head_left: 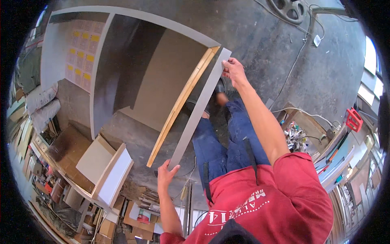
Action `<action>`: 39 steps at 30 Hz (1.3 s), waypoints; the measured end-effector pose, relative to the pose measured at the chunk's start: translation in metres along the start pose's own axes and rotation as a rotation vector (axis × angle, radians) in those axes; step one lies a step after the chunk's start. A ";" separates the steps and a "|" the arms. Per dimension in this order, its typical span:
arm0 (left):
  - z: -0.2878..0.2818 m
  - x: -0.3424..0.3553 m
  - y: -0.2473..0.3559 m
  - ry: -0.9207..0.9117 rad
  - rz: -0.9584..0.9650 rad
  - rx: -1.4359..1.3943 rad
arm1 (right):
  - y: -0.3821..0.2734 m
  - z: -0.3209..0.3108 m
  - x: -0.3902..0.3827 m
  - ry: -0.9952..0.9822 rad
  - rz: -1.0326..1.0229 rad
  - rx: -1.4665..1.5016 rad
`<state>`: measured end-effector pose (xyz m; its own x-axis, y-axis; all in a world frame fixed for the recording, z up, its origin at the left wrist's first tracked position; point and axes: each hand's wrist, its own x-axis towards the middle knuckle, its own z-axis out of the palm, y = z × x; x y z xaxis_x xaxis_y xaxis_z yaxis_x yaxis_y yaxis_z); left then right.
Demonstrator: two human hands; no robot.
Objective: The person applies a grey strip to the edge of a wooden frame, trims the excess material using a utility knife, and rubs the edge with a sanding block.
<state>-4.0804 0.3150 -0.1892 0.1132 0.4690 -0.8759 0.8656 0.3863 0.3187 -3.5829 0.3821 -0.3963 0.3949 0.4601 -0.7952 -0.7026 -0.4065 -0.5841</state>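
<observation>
I hold a long, flat grey strip (201,106) at a slant in front of me. My left hand (166,175) grips its lower end, and my right hand (234,71) pinches it near the upper end. Just left of the strip runs a pale wooden batten (183,106), parallel to it, along the near edge of a large open cabinet (158,25) with a grey frame and dark interior. The batten's upper end meets the frame's corner. Whether it is fixed along its length I cannot tell.
A sticker-covered panel (83,53) forms the cabinet's left section. Lower left stands a small panelled box (118,175), with cardboard and offcuts around it. Cables cross the concrete floor (333,57). At right are a cluttered bin (296,134) and a red plastic item (353,119).
</observation>
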 end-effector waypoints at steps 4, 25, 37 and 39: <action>0.004 0.023 0.005 -0.006 -0.026 0.045 | 0.005 -0.006 0.015 -0.024 -0.025 0.008; -0.013 0.094 -0.024 0.082 0.357 0.014 | 0.026 0.011 0.035 0.073 -0.216 -0.058; -0.001 0.044 0.069 -0.650 0.138 -0.371 | 0.056 -0.036 -0.189 0.007 -0.233 -0.140; 0.017 0.039 0.076 -0.636 0.168 -0.296 | 0.048 -0.090 -0.249 0.266 -0.485 -0.565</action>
<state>-4.0015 0.3492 -0.2053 0.5734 0.0224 -0.8190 0.6530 0.5912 0.4734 -3.6619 0.1765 -0.2412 0.7586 0.5133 -0.4013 -0.0368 -0.5812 -0.8130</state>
